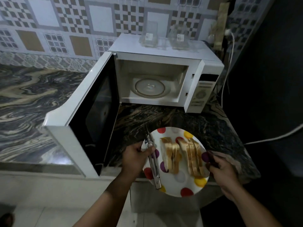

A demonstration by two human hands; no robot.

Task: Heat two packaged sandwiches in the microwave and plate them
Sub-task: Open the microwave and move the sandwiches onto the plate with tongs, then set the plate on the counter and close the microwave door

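Two sliced sandwiches [182, 155] lie side by side on a white plate with coloured dots [180, 181], held over the counter's front edge. My left hand [135, 157] grips the plate's left rim together with metal tongs [153, 163] that rest across the plate. My right hand [222, 171] holds the plate's right rim. Behind stands a white microwave [164, 51] with its door [85, 115] swung wide open and a bare glass turntable [150, 87] inside. Two clear plastic sandwich packages [161, 38] stand on top of the microwave.
The dark marbled counter [188, 118] runs left along a tiled wall. White cables [229, 51] hang right of the microwave, and another cable [275, 136] crosses the dark area at the right. The open door juts out over the counter on the left.
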